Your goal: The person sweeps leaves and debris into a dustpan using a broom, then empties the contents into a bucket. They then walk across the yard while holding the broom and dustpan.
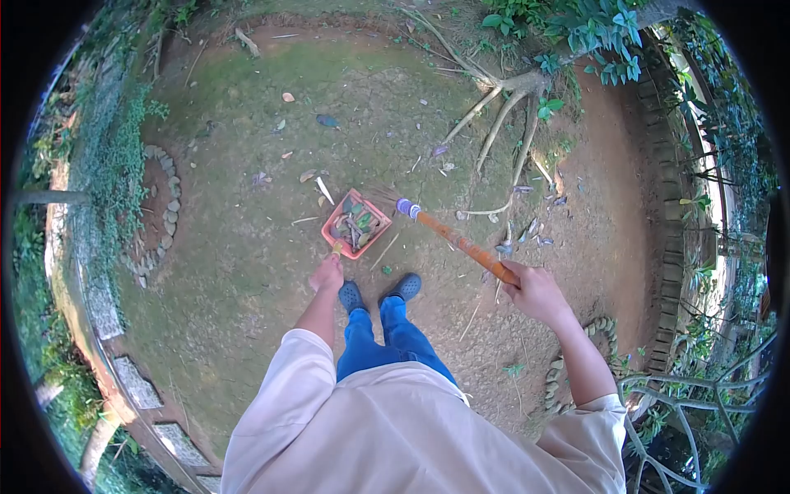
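Observation:
My left hand (327,274) is closed around the short yellowish handle of an orange-red dustpan (328,229), low over the ground in front of my feet. Dry and green leaves (360,223) lie piled inside the pan. In my right hand (536,294) is the end of a broom (461,241) with an orange-brown stick and a purple-and-white binding. The broom slants down to the left, and its thin brown bristles (383,196) sit right at the dustpan's upper right edge.
Scattered leaves (327,120) and a pale strip (325,191) lie on the mossy dirt. Exposed tree roots (508,103) spread at upper right. Stone rings (171,206) edge beds at left and lower right. My dark clogs (403,286) stand just behind the pan.

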The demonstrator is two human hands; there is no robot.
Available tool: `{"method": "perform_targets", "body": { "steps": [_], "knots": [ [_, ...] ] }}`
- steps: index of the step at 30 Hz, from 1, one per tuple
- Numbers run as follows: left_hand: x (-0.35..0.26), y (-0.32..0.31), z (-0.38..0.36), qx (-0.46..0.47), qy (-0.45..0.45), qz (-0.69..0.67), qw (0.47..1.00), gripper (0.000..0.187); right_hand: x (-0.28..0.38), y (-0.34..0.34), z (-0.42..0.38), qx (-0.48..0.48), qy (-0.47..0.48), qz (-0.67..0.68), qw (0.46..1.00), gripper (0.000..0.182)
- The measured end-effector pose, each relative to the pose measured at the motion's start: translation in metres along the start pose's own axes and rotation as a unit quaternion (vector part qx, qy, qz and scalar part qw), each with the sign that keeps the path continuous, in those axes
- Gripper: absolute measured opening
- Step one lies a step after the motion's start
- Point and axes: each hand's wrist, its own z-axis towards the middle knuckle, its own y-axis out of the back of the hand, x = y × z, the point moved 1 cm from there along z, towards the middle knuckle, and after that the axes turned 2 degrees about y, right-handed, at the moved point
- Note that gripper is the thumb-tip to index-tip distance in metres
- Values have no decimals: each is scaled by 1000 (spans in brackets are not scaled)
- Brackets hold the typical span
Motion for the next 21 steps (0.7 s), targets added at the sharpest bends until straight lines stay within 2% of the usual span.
{"method": "perform_targets", "body": {
  "steps": [4, 7, 12, 17, 21],
  "knots": [
    [0, 10, -9, -4, -30, 45, 999, 17, -7, -24, 2, -18, -28, -26, 999, 45],
    [-2, 20, -10, 24, -17, 56, 998, 29, -13, -45, 2, -29, -64, -12, 997, 46],
    [0, 27, -7, 33, -27, 51, 998, 31, -25, -90, -8, -17, -112, 36, 993, 46],
    [5, 20, 1, 29, -34, 35, 998, 31, -8, -80, -33, 46, -150, 105, 982, 47],
    [13, 15, 10, 21, -34, 21, 999, 29, 0, -63, -58, 18, -167, 145, 975, 46]
  ]
}}
